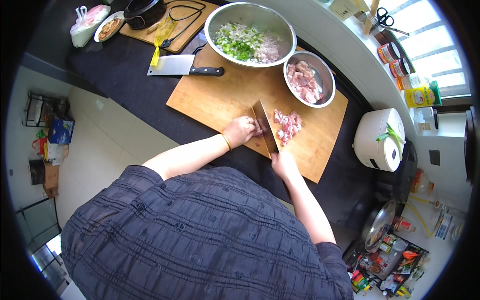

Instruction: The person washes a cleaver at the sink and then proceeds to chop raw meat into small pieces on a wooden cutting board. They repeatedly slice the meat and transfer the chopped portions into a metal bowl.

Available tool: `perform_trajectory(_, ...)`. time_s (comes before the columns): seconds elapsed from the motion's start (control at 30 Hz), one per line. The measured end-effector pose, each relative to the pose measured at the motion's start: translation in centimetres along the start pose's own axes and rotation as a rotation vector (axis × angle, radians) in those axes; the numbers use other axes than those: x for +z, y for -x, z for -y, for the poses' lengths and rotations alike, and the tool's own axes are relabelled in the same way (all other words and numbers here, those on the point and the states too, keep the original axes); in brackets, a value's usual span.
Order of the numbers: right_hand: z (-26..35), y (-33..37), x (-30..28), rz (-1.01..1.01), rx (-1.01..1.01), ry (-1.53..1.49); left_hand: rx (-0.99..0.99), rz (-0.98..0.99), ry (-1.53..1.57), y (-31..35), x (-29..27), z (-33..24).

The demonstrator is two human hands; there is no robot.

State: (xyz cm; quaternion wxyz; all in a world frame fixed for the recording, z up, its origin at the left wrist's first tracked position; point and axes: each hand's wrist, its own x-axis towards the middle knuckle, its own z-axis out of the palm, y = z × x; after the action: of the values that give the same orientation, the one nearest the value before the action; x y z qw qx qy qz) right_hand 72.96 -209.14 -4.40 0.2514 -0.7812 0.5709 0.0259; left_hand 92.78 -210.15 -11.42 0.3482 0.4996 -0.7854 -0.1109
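Near the front edge of the bamboo cutting board, the left hand, fingers curled, pins a piece of raw meat just left of the cleaver, whose blade runs away from the right hand closed on its handle, diced meat lying to its right.

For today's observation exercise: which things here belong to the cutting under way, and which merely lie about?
In use: left hand, right hand, cleaver, meat pieces, cutting board, small meat bowl.

Lying about: second cleaver, rice cooker, scissors, jars.
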Motion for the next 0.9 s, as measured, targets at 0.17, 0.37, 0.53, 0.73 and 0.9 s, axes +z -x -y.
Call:
perform_trajectory(0.17, 0.4, -3.4, 0.1, 0.023, 0.074, -0.200, -0.014, -0.003, 0.002, -0.3, -0.4, -0.6)
perform_trajectory(0.37, -3.2, -2.0, 0.1, -0.060, 0.196, -0.281, -0.066, -0.064, 0.099, -0.4, -0.9, -1.1)
perform_trajectory(0.53, 0.5, 1.7, -3.5, -0.055, -0.032, -0.034, -0.069, -0.126, 0.113, 0.6, -0.3, -0.8)
perform_trajectory(0.73, -0.9, 2.8, -0.9, -0.047, -0.043, -0.059, -0.057, -0.129, 0.059, 0.5, -0.4, -1.3)
perform_trajectory(0.9, -0.3, 3.0, -1.3, -0.033, -0.040, -0.044, -0.082, -0.111, 0.054, 0.5, 0.3, -0.7)
